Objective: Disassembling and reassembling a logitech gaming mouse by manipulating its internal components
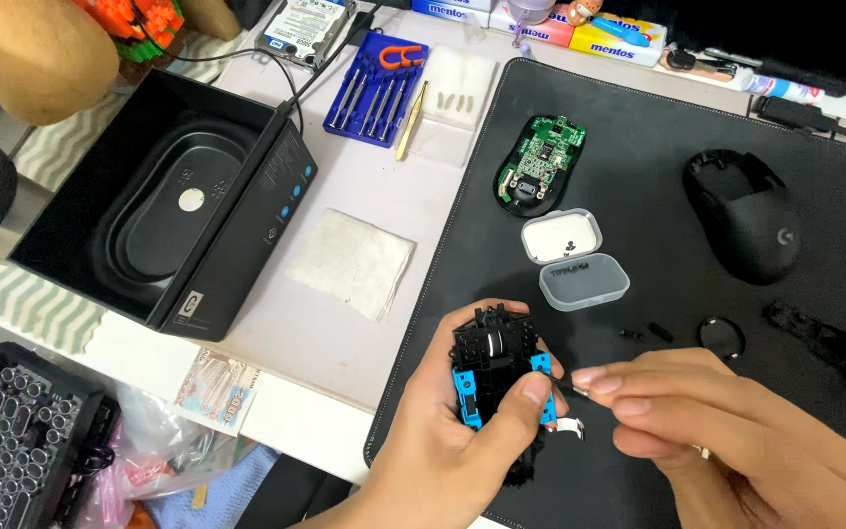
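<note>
Holding a black and blue mouse part [494, 364], the left hand [452, 431] wraps its fingers [531, 392] around it above the black mat [638, 176] on the desk [364, 323]. Its lower half is hidden by the thumb. The right hand [717, 421] pinches something tiny, too small to make out, just beside the part. Both wrists are cut off at the bottom edge.
</note>
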